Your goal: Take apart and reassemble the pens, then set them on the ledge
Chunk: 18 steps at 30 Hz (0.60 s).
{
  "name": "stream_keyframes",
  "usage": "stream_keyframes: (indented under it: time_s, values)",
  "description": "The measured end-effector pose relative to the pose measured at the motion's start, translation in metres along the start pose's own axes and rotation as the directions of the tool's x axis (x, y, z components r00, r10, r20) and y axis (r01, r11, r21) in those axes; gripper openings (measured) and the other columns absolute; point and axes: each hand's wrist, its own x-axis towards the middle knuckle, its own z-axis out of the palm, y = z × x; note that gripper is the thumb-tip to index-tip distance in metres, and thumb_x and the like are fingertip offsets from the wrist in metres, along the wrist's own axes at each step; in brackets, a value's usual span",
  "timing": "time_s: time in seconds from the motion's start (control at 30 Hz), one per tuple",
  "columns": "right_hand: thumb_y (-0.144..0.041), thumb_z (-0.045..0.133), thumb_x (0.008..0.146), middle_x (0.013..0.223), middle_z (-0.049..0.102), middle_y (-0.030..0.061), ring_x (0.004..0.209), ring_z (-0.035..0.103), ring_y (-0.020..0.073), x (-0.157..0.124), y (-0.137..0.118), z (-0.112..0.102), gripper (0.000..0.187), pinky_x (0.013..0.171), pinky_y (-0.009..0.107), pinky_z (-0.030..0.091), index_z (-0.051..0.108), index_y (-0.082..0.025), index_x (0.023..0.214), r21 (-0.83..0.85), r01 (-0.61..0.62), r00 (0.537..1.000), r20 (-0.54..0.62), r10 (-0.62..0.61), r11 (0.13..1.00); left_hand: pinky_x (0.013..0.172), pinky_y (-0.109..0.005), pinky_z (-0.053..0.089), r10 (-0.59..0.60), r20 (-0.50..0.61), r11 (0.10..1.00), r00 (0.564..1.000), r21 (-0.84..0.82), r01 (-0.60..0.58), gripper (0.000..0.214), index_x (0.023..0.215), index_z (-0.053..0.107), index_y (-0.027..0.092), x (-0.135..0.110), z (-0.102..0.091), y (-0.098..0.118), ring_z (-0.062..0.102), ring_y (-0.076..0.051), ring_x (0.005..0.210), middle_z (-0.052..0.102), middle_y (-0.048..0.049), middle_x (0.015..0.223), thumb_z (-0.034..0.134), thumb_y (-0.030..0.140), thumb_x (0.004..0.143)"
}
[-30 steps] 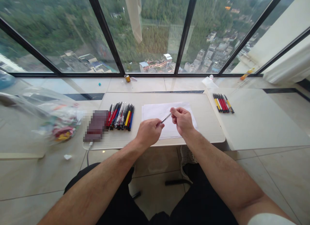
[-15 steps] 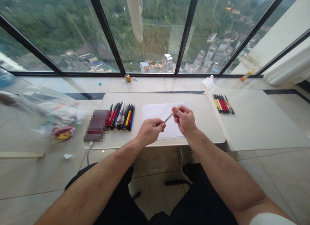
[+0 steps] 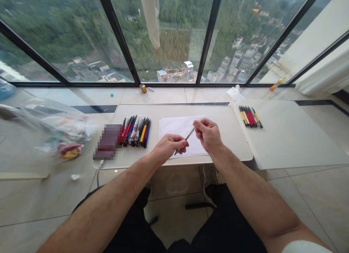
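Note:
Both of my hands hold one thin dark pen [image 3: 186, 138] over a white sheet of paper [image 3: 177, 127] on a small beige table [image 3: 231, 136]. My left hand [image 3: 169, 147] is curled round the pen's lower end, whose tip sticks out below the fingers. My right hand [image 3: 208, 133] pinches the upper end with thumb and fingers. The pen slants up to the right between them.
A row of several coloured pens [image 3: 135, 131] lies left of the paper beside a blurred dark-red block [image 3: 107, 141]. Several more pens [image 3: 250, 116] lie on a white board [image 3: 286, 136] at the right. A clear plastic bag [image 3: 60, 131] sits on the floor at left. Windows stand behind.
My left hand has slid slightly toward me and turned, so more of the pen's lower end shows beneath its fingers. My right hand has stayed almost where it was.

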Motion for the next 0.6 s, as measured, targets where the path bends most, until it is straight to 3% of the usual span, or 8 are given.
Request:
stream_keyframes:
  time_s: [0.3, 0.43, 0.53, 0.6]
  values:
    - [-0.04, 0.083, 0.062, 0.051, 0.05, -0.0045, 0.042, 0.037, 0.0049, -0.003, -0.0103, 0.0004, 0.035, 0.037, 0.02, 0.024, 0.056, -0.019, 0.06, 0.0, 0.019, 0.998, 0.054, -0.019, 1.0, 0.054, -0.028, 0.036, -0.092, 0.138, 0.973, 0.986, -0.198, 0.119, 0.033, 0.077, 0.07, 0.012, -0.0032, -0.0015, 0.0008, 0.048, -0.012, 0.05, 0.056, -0.0032, 0.054, 0.066, 0.045, 0.077]
    - [-0.039, 0.084, 0.062, 0.051, 0.049, -0.0051, 0.042, 0.036, 0.0042, 0.0008, -0.0093, -0.0027, 0.037, 0.037, 0.02, 0.023, 0.054, -0.018, 0.058, 0.018, 0.022, 0.999, 0.032, -0.023, 1.0, 0.055, -0.026, 0.039, -0.054, 0.018, 0.988, 0.998, -0.147, 0.056, 0.032, 0.086, 0.065, 0.013, 0.0004, -0.0011, 0.0002, 0.052, -0.011, 0.054, 0.063, -0.0039, 0.065, 0.068, 0.043, 0.077]
    - [-0.038, 0.084, 0.061, 0.051, 0.049, -0.0051, 0.041, 0.037, 0.004, 0.0042, -0.0057, -0.0043, 0.038, 0.037, 0.02, 0.023, 0.052, -0.018, 0.057, 0.022, 0.022, 1.0, -0.005, -0.022, 1.0, 0.056, -0.025, 0.04, 0.03, -0.098, 0.999, 0.995, -0.041, -0.034, 0.028, 0.078, 0.059, 0.016, 0.0031, -0.0016, -0.0021, 0.052, -0.01, 0.058, 0.062, -0.0004, 0.068, 0.078, 0.034, 0.066]
    - [-0.037, 0.085, 0.06, 0.05, 0.05, -0.005, 0.041, 0.037, 0.0039, 0.0058, -0.0032, -0.0045, 0.038, 0.037, 0.02, 0.022, 0.053, -0.017, 0.057, 0.024, 0.009, 1.0, -0.015, -0.008, 1.0, 0.055, -0.024, 0.04, 0.058, -0.136, 0.998, 0.989, 0.02, -0.056, 0.025, 0.073, 0.059, 0.015, 0.0041, -0.0019, -0.0033, 0.049, -0.009, 0.056, 0.058, 0.0012, 0.065, 0.075, 0.032, 0.067]
